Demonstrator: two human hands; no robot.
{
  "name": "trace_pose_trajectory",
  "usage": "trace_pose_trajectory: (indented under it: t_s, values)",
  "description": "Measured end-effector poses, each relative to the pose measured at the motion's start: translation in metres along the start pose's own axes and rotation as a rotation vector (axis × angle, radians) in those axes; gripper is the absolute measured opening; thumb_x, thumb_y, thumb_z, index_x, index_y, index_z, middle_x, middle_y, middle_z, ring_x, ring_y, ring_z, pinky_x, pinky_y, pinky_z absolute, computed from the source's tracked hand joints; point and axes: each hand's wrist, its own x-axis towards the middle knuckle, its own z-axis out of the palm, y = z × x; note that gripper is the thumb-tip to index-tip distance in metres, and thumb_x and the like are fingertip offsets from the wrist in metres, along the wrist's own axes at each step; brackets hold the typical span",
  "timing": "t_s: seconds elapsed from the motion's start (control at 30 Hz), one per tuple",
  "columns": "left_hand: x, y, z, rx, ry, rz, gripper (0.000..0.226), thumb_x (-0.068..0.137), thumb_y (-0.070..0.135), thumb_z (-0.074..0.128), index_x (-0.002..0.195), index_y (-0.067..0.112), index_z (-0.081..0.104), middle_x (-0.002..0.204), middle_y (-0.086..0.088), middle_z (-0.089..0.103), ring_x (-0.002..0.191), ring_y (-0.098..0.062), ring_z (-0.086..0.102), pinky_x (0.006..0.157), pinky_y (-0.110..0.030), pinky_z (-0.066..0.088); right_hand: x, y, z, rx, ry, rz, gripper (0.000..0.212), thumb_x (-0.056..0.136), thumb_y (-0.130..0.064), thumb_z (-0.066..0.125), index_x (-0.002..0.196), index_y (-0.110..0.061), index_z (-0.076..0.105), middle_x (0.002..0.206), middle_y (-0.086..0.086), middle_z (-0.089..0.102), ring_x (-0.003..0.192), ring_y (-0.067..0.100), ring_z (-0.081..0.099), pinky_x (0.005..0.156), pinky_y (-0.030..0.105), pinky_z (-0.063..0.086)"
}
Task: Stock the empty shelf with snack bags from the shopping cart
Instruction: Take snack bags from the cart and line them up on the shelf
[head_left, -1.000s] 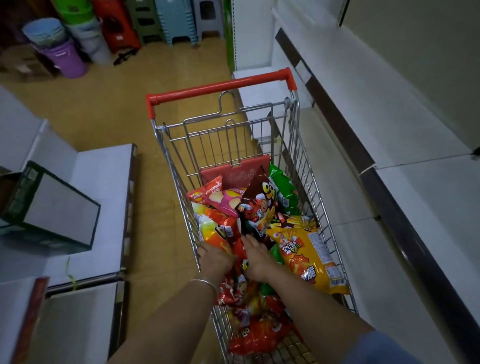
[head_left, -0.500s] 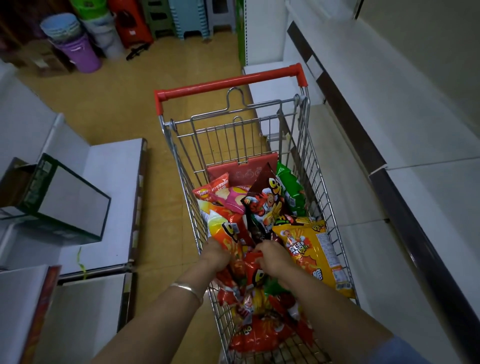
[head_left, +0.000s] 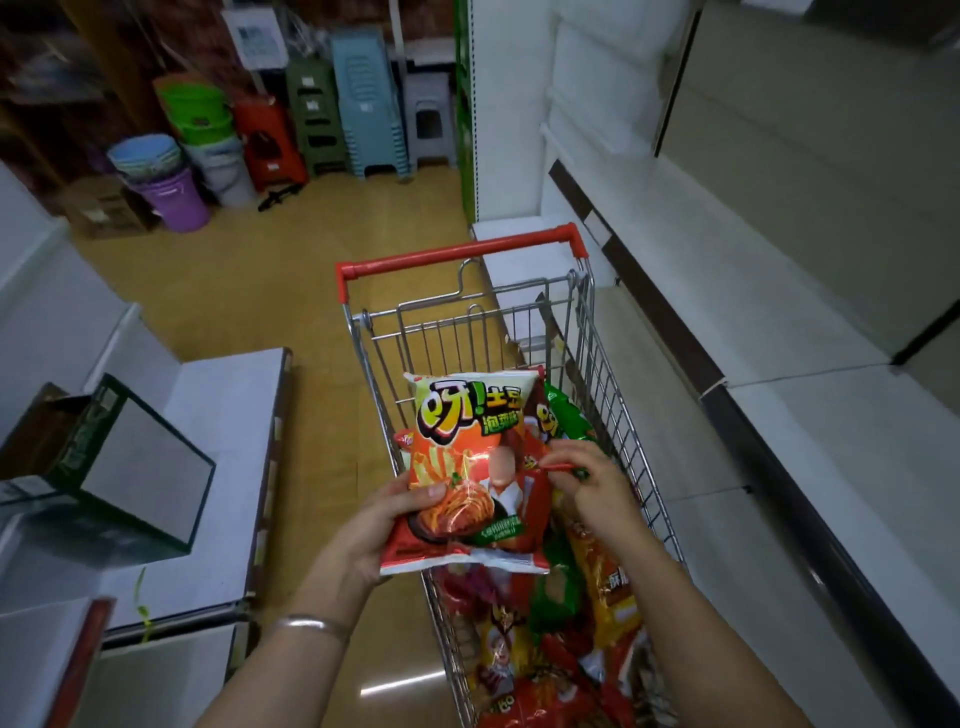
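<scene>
A shop aisle with a tan floor (head_left: 249, 291) runs toward a back wall where stacked plastic stools (head_left: 363, 109) in green, blue and grey stand beside a red one, and nested buckets (head_left: 171, 176) in green, pale blue and purple sit near a cardboard box. On the right, white shelves (head_left: 779, 291) with dark front strips stretch along the aisle, bare where they show. On the left are more white shelf boards (head_left: 218, 415), with an open dark green carton (head_left: 114, 467) lying on its side on one of them. A wire cart (head_left: 613, 395) with a red handle (head_left: 457, 254) stands in the aisle just beside the right shelves, its basket holding a heap of snack bags (head_left: 571, 623) in red, yellow and green. The left hand (head_left: 384, 525), a metal bangle on its wrist, grips a red and green bag (head_left: 467, 467) by its lower left side, thumb across the front, holding it upright above the cart's near end. The right hand (head_left: 592, 488) pinches the right edge of a red bag just behind the raised one, fingers curled; whether it also touches the raised bag cannot be told. The far end of the cart's basket shows bare wire.
</scene>
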Motion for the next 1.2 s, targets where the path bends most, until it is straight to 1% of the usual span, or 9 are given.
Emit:
trace_pose_trajectory:
  t_s: [0.2,0.33,0.47,0.53,0.6,0.77,0.87,1.0,1.2]
  values:
    - [-0.009,0.005,0.008,-0.054,-0.123,0.083,0.114,0.038,0.014,0.100,0.139,0.002,0.048,0.125,-0.027,0.060,0.103,-0.040,0.064,0.091,-0.053,0.053,-0.024,-0.042,-0.045,0.234,0.123,-0.055,0.052,0.095,0.006,0.053,0.062,-0.031,0.068,0.135,-0.005,0.059,0.122,0.022,0.056,0.088,0.048,0.055]
    - [-0.016,0.006,0.011,-0.121,-0.247,0.125,0.090,0.021,0.010,0.101,0.107,0.005,0.074,0.098,-0.023,0.071,0.078,-0.037,0.072,0.067,-0.050,0.061,-0.058,-0.065,-0.070,0.406,0.211,-0.056,0.043,0.095,0.005,0.051,0.063,-0.020,0.064,0.125,-0.002,0.068,0.113,0.023,0.063,0.088,0.056,0.055]
    - [-0.027,0.007,0.032,-0.176,-0.489,0.126,0.070,0.015,0.008,0.100,0.081,0.001,0.079,0.078,-0.023,0.073,0.064,-0.035,0.072,0.055,-0.044,0.060,-0.095,-0.079,-0.087,0.531,0.252,-0.054,0.032,0.097,0.009,0.040,0.073,-0.006,0.056,0.108,0.004,0.071,0.096,0.024,0.066,0.073,0.045,0.058]
    - [-0.035,0.004,0.050,-0.178,-0.598,0.133,0.049,0.064,0.008,0.089,0.105,-0.011,0.070,0.102,-0.034,0.068,0.093,-0.041,0.071,0.082,-0.048,0.058,-0.114,-0.083,-0.093,0.585,0.279,-0.057,0.038,0.098,0.009,0.037,0.072,-0.010,0.058,0.091,0.008,0.069,0.087,0.024,0.064,0.064,0.038,0.056]
    - [-0.032,-0.001,0.058,-0.270,-0.775,0.231,0.042,0.105,0.004,0.027,0.140,-0.016,0.038,0.141,-0.036,0.045,0.133,-0.042,0.047,0.115,-0.047,0.031,-0.136,-0.086,-0.098,0.619,0.341,-0.068,0.037,0.098,0.008,0.036,0.075,-0.012,0.058,0.080,0.008,0.065,0.078,0.023,0.061,0.057,0.033,0.054]
    - [-0.038,-0.030,0.085,-0.243,-1.008,0.213,0.049,0.105,0.004,0.005,0.147,-0.013,0.024,0.149,-0.034,0.034,0.142,-0.041,0.032,0.119,-0.047,0.017,-0.197,-0.091,-0.113,0.649,0.447,-0.096,0.017,0.094,-0.019,0.057,0.110,-0.023,0.062,0.097,0.010,0.069,0.085,0.025,0.062,0.071,0.035,0.050]
    - [-0.065,-0.041,0.117,-0.275,-1.055,0.205,0.050,0.105,0.005,0.003,0.150,-0.011,0.018,0.155,-0.030,0.027,0.147,-0.035,0.025,0.121,-0.041,0.011,-0.242,-0.086,-0.123,0.601,0.425,-0.093,0.048,0.086,-0.039,0.068,0.130,-0.029,0.053,0.120,0.012,0.067,0.105,0.032,0.063,0.091,0.048,0.049]
    - [-0.083,-0.066,0.157,-0.189,-1.179,0.167,0.052,0.106,0.012,0.004,0.153,-0.007,0.014,0.160,-0.025,0.021,0.151,-0.031,0.016,0.122,-0.041,0.004,-0.307,-0.089,-0.126,0.457,0.429,-0.091,0.068,0.077,-0.028,0.083,0.136,-0.026,0.049,0.128,0.017,0.064,0.114,0.044,0.063,0.098,0.065,0.046]
    - [-0.150,-0.105,0.226,-0.174,-1.411,-0.007,0.049,0.107,0.010,0.009,0.151,-0.009,0.017,0.155,-0.028,0.029,0.147,-0.033,0.026,0.121,-0.040,0.009,-0.435,-0.113,-0.149,0.254,0.755,-0.076,0.081,0.059,-0.037,0.088,0.130,-0.017,0.053,0.111,0.005,0.074,0.098,0.027,0.073,0.083,0.042,0.059]
